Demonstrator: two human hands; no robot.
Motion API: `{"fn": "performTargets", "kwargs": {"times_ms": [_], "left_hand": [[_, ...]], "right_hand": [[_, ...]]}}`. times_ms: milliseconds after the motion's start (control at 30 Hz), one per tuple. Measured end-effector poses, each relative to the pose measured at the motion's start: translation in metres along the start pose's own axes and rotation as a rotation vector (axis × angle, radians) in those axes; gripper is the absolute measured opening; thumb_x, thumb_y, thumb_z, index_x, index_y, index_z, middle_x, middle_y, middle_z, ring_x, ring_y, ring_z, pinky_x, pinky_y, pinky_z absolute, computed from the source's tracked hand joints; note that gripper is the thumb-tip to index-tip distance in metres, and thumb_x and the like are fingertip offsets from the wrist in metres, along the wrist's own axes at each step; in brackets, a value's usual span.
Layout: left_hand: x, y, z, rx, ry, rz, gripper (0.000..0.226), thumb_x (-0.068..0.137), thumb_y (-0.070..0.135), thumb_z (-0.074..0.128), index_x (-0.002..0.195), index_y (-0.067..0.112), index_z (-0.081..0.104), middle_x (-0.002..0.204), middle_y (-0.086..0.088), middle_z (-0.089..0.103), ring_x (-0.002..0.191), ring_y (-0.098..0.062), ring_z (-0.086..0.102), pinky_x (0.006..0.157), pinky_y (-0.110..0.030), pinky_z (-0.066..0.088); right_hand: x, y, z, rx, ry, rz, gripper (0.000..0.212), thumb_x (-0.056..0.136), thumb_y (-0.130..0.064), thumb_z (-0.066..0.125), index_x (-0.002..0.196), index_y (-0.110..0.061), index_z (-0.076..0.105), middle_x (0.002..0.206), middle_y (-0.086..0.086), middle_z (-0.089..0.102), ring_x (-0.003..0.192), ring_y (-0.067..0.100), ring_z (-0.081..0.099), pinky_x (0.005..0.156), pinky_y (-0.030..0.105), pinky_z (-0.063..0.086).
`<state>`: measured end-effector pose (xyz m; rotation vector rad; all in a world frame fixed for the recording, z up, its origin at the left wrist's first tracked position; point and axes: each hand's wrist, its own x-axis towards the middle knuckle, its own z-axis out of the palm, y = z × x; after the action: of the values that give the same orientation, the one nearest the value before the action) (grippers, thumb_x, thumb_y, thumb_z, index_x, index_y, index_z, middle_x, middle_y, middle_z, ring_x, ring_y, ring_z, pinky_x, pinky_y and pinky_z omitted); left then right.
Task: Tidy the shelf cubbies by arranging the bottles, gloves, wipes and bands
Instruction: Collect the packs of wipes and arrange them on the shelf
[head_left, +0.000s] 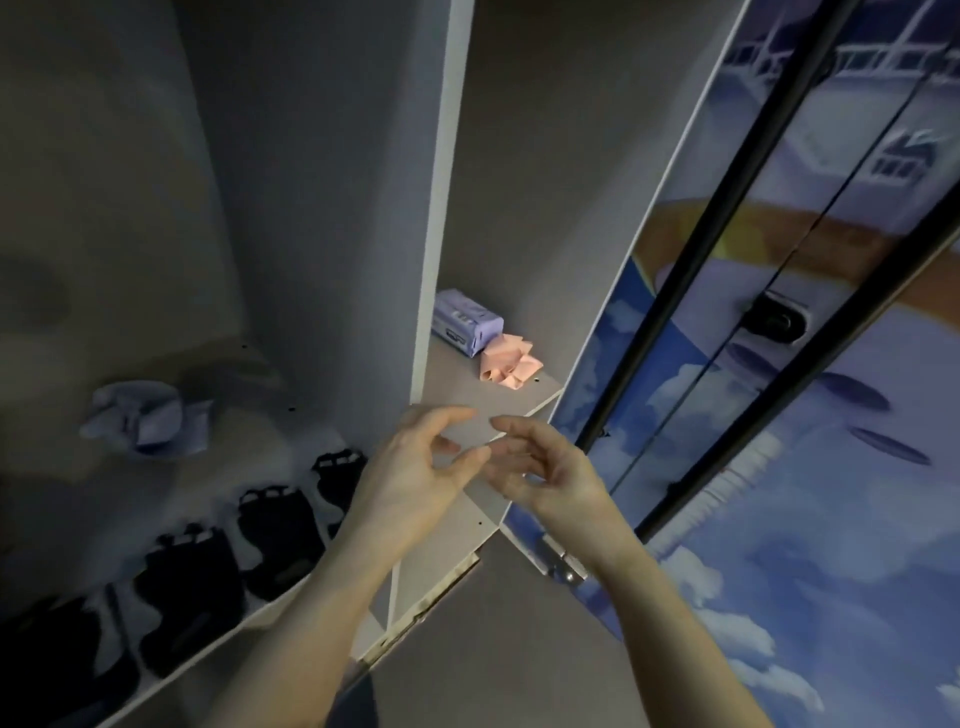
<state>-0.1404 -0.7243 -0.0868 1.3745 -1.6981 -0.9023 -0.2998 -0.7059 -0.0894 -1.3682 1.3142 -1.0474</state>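
Pink bands (510, 365) lie past my empty hands, beside the purple wipes (466, 322), deep on the right shelf (467, 410). My right hand (545, 467) is nearer than my left hand (415, 467); both grips loose.

There is one camera, worn on the person's head. It looks forward and down into a shelf unit from close up. The picture is wide and bends at the edges, so the straight divider board (441, 208) leans in the middle of the frame. The left cubby fills the left side, and the right cubby's shelf (467, 400) sits in the middle. A painted door (831, 467) runs down the right side. Both arms come in from the bottom edge, and the left hand (415, 478) and right hand (545, 473) meet near the centre.
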Motion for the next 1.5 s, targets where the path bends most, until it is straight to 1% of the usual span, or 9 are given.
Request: {"fn": "performTargets", "kwargs": {"times_ms": [267, 400, 567, 700, 867, 1000, 1167, 1300, 1500], "left_hand": [[0.089, 0.000, 0.054, -0.011, 0.022, -0.093, 0.032, 0.084, 0.028, 0.069, 0.114, 0.034, 0.061, 0.107, 0.014, 0.056, 0.088, 0.005, 0.058, 0.086, -0.028, 0.052], [0.128, -0.003, 0.080, -0.020, 0.130, -0.162, 0.038, 0.078, 0.031, 0.072, 0.114, 0.024, 0.064, 0.108, 0.002, 0.066, 0.092, -0.012, 0.065, 0.090, -0.035, 0.052], [0.161, -0.004, 0.108, -0.020, 0.249, -0.273, 0.032, 0.082, 0.034, 0.070, 0.111, 0.024, 0.062, 0.107, 0.005, 0.066, 0.102, -0.014, 0.062, 0.093, -0.037, 0.050], [0.176, -0.010, 0.115, 0.100, 0.306, -0.358, 0.039, 0.083, 0.035, 0.070, 0.120, 0.026, 0.062, 0.117, 0.002, 0.065, 0.108, -0.018, 0.062, 0.092, -0.035, 0.049], [0.188, -0.023, 0.108, 0.192, 0.340, -0.521, 0.054, 0.081, 0.038, 0.069, 0.132, 0.031, 0.053, 0.134, -0.002, 0.054, 0.119, -0.025, 0.056, 0.099, -0.039, 0.045], [0.199, -0.035, 0.101, 0.133, 0.391, -0.591, 0.052, 0.081, 0.033, 0.071, 0.131, 0.027, 0.054, 0.136, -0.003, 0.053, 0.121, -0.025, 0.054, 0.101, -0.038, 0.044], [0.217, -0.053, 0.087, 0.106, 0.338, -0.615, 0.051, 0.083, 0.027, 0.070, 0.131, 0.031, 0.053, 0.124, 0.004, 0.049, 0.118, -0.024, 0.054, 0.100, -0.038, 0.046], [0.236, -0.066, 0.072, 0.168, 0.304, -0.659, 0.054, 0.081, 0.043, 0.064, 0.132, 0.034, 0.051, 0.132, 0.004, 0.046, 0.118, -0.022, 0.053, 0.101, -0.039, 0.045], [0.266, -0.083, 0.061, 0.186, 0.369, -0.646, 0.076, 0.057, 0.063, 0.052, 0.123, 0.026, 0.061, 0.123, -0.003, 0.057, 0.110, -0.023, 0.060, 0.095, -0.041, 0.049]], "right_hand": [[0.097, 0.027, -0.059, 0.009, -0.070, 0.000, 0.041, 0.071, -0.017, 0.072, 0.109, -0.027, 0.059, 0.106, 0.019, 0.063, 0.090, 0.021, 0.061, 0.092, 0.044, 0.051], [0.148, 0.043, -0.096, -0.046, -0.170, -0.002, 0.040, 0.082, 0.004, 0.068, 0.111, -0.022, 0.058, 0.105, 0.015, 0.062, 0.087, 0.013, 0.061, 0.085, 0.027, 0.052], [0.209, 0.056, -0.133, -0.156, -0.306, -0.015, 0.039, 0.081, 0.002, 0.070, 0.109, -0.022, 0.058, 0.101, 0.010, 0.062, 0.092, 0.013, 0.060, 0.081, 0.015, 0.049], [0.249, 0.073, -0.142, -0.243, -0.414, -0.032, 0.043, 0.080, -0.006, 0.073, 0.112, -0.026, 0.055, 0.103, -0.001, 0.063, 0.103, 0.017, 0.059, 0.093, 0.024, 0.047], [0.286, 0.086, -0.145, -0.250, -0.498, -0.013, 0.043, 0.085, -0.007, 0.068, 0.111, -0.036, 0.051, 0.092, -0.022, 0.057, 0.084, -0.012, 0.057, 0.072, -0.001, 0.039], [0.327, 0.107, -0.133, -0.361, -0.494, 0.046, 0.069, 0.063, -0.047, 0.070, 0.127, -0.053, 0.045, 0.104, -0.009, 0.056, 0.084, 0.007, 0.052, 0.076, 0.024, 0.044], [0.392, 0.116, -0.112, -0.388, -0.494, 0.087, 0.061, 0.086, -0.028, 0.068, 0.140, -0.034, 0.042, 0.124, 0.003, 0.059, 0.082, 0.020, 0.068, 0.063, 0.023, 0.057], [0.443, 0.132, -0.086, -0.849, -0.457, -0.030, 0.070, 0.081, -0.043, 0.064, 0.145, -0.032, 0.037, 0.155, 0.005, 0.027, 0.142, 0.026, 0.026, 0.114, 0.038, 0.028], [0.483, 0.154, -0.075, -1.179, -0.423, -0.017, 0.086, 0.080, -0.050, 0.063, 0.149, -0.044, 0.011, 0.160, 0.002, 0.003, 0.145, 0.032, 0.012, 0.114, 0.045, 0.024]]}}
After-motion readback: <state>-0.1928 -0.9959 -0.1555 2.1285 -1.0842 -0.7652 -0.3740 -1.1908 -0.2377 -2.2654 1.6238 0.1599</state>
